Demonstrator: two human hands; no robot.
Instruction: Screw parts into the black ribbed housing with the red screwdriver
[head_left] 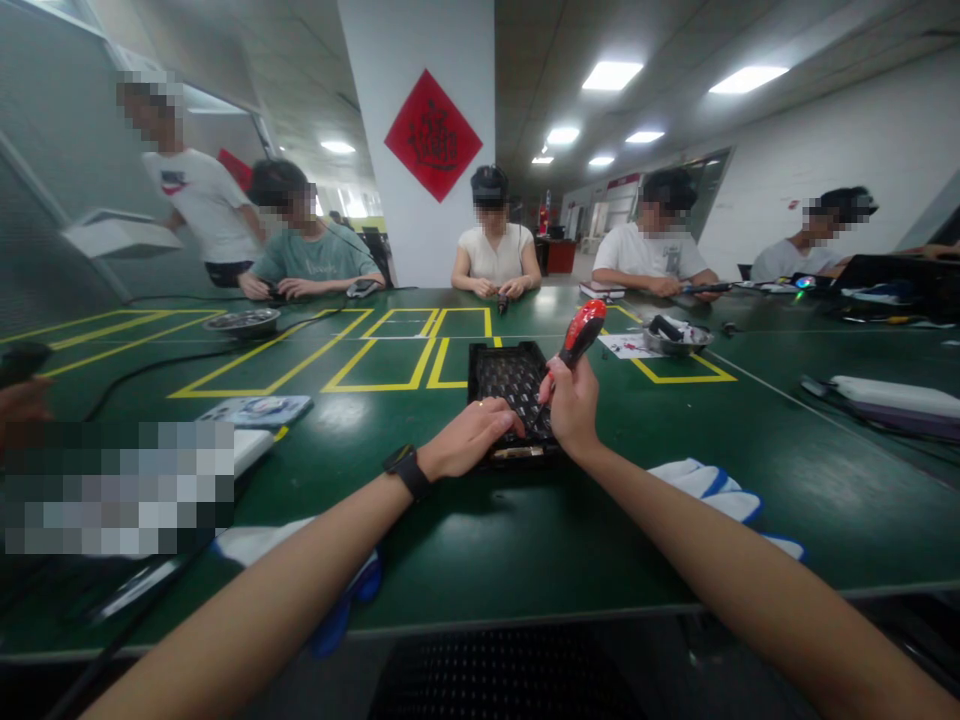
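Observation:
A black tray (511, 372) full of small, dark pieces or compartments lies on the green table in front of me. My left hand (476, 437) rests over its near left part, fingers stretched out and bent down at the tips; whether a small piece is under them is hidden. My right hand (574, 405) is closed around a screwdriver (583, 330) with a red and black handle, held at a slant over the tray's right side. Its tip is too small and dark to make out. A black watch is on my left wrist.
White and blue gloves (705, 485) lie beneath my right forearm, and another glove (356, 590) near my left. Metal bowls (241, 322) (679, 340) stand farther off. A phone (259, 410) and cables are at left. Several people sit around the green table (465, 560).

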